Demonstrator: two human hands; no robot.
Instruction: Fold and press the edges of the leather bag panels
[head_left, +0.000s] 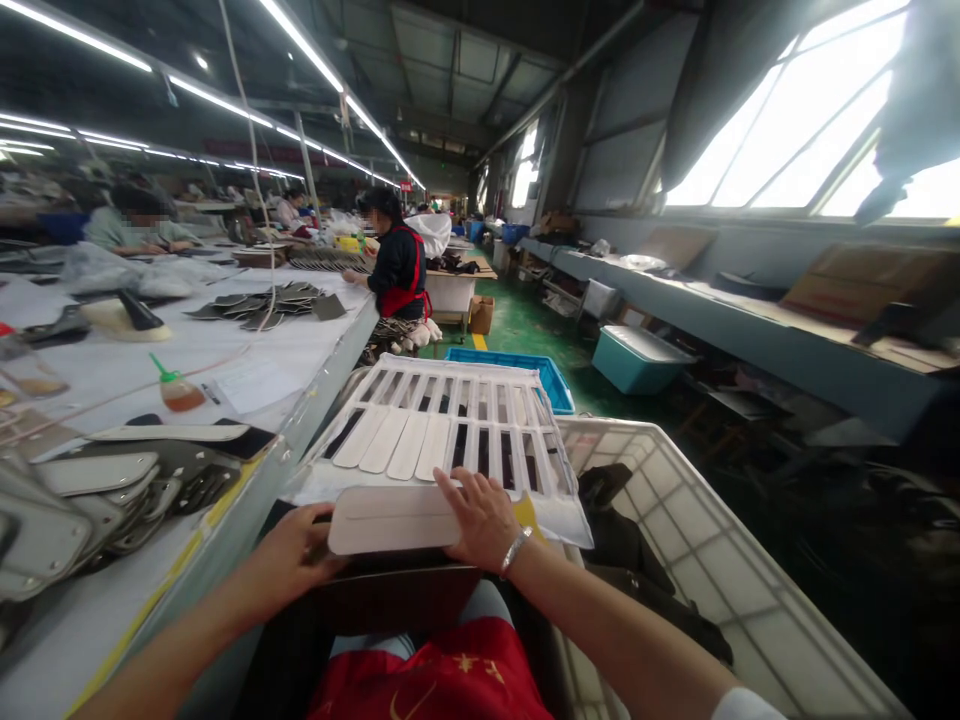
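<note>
A pale flat panel with rounded corners [394,520] lies across my lap between my hands, above a brown board edge [405,595]. My left hand [300,545] pinches its left end. At the right end, my right hand [484,520] grips the panel, its upper fingers stretched over the edge. Just beyond is a white slotted frame [457,405] with two rows of long openings. Several similar pale strips [401,445] sit in the left slots of its nearer row; dark material shows through other slots.
Grey-and-white stacked pieces [97,490] and a small bottle with a green tip [180,390] are on the left table [300,370]. A white crate [697,530] with dark pieces stands at right. Beyond are a blue crate [555,385] and a person in a red apron [401,265].
</note>
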